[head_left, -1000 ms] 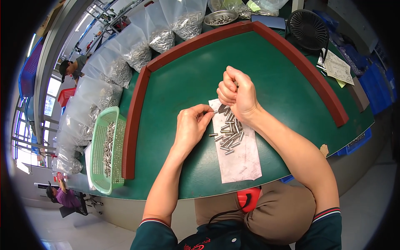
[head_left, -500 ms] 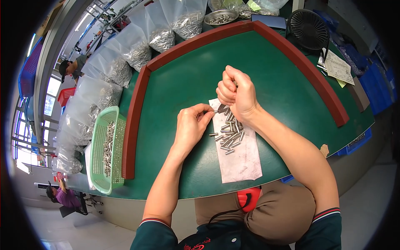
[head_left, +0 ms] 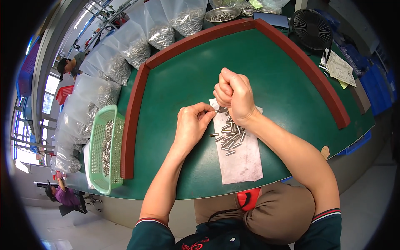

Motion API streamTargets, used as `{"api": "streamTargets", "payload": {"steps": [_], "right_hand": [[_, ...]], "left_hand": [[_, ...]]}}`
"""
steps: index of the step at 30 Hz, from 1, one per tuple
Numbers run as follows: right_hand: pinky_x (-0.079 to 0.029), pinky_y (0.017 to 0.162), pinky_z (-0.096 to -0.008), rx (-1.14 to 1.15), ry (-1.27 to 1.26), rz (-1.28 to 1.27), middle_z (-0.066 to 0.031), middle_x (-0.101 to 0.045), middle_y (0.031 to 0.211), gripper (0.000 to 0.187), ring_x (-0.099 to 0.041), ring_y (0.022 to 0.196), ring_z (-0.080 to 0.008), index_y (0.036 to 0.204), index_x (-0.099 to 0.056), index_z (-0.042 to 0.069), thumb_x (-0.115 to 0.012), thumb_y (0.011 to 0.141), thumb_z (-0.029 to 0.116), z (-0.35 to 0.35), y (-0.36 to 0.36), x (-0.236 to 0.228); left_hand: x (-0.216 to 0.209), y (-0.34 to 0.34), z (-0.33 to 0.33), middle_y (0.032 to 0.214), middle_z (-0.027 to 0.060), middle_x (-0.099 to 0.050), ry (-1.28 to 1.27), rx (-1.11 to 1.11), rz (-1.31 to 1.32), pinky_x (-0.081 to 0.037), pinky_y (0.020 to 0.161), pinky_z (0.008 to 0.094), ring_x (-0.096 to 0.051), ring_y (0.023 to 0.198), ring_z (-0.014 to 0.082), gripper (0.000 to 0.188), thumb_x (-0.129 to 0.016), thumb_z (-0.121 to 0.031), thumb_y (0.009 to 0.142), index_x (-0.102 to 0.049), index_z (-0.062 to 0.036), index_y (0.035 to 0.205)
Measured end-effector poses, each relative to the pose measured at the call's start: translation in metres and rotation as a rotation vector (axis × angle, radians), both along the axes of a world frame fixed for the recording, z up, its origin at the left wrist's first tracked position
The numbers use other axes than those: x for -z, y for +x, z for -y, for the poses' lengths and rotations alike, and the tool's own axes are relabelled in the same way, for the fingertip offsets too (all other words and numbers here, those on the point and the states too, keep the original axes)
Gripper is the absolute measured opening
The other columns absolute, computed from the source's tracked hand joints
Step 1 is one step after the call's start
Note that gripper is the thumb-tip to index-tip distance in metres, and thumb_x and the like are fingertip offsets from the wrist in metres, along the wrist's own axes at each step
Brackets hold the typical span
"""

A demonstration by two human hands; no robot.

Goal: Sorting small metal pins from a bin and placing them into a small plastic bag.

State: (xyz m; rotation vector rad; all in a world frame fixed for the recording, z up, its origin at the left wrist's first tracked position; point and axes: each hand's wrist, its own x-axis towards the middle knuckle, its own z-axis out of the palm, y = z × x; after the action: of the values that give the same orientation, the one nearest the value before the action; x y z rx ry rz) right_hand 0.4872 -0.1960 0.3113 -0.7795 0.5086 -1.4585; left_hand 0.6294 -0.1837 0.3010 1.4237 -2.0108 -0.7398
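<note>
My left hand [head_left: 192, 123] is closed, its thumb and forefinger pinching a small metal pin [head_left: 216, 111] at the upper left edge of the white cloth. My right hand [head_left: 236, 93] is a fist, thumb side up, wrapped round a tool mostly hidden inside it. Only the tool's dark flat tip [head_left: 222, 110] shows below the fist, against or very near the pin's end; which, I cannot tell. Beneath the right wrist a loose pile of short metal pins [head_left: 230, 135] lies on the white cloth [head_left: 241, 166]. One pin sticks out over the cloth's left edge.
Dark red rails [head_left: 134, 121] border the green tabletop [head_left: 179, 75]. At left stands a light green basket [head_left: 95, 162] holding pins. Behind the rails are clear bags of metal pins [head_left: 135, 50], a metal bowl [head_left: 223, 16] and a black fan [head_left: 311, 29]. Two people are in the left background.
My right fist has shifted slightly left and turned a little, with the tool's tip still by the pin. My left hand has stayed nearly in place.
</note>
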Motion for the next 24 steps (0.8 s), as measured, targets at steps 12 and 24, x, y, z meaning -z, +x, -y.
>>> {"api": "streamTargets", "payload": {"steps": [12, 24], "right_hand": [[-0.014, 0.037, -0.0249, 0.019, 0.042, 0.07, 0.0032, -0.021, 0.041, 0.042, -0.015, 0.037, -0.0076, 0.052, -0.026, 0.013, -0.035, 0.091, 0.027, 0.001, -0.007, -0.003], [-0.014, 0.035, -0.0247, -0.014, 0.137, 0.111, 0.0033, -0.02, 0.04, 0.04, -0.014, 0.035, -0.008, 0.054, -0.026, 0.014, -0.035, 0.09, 0.027, 0.013, -0.027, 0.005]], "left_hand": [[-0.002, 0.003, -0.001, 0.058, 0.0022, -0.049, 0.064, -0.01, -0.16, -0.035, 0.05, 0.0234, -0.042, 0.052, 0.008, 0.01, -0.062, -0.007, 0.077, -0.059, 0.0017, 0.076], [0.003, 0.024, 0.009, 0.079, 0.004, -0.05, 0.948, 0.14, -1.368, -0.036, 0.054, 0.018, -0.04, 0.062, 0.0066, 0.017, -0.055, -0.009, 0.085, -0.051, -0.0006, 0.099]]}}
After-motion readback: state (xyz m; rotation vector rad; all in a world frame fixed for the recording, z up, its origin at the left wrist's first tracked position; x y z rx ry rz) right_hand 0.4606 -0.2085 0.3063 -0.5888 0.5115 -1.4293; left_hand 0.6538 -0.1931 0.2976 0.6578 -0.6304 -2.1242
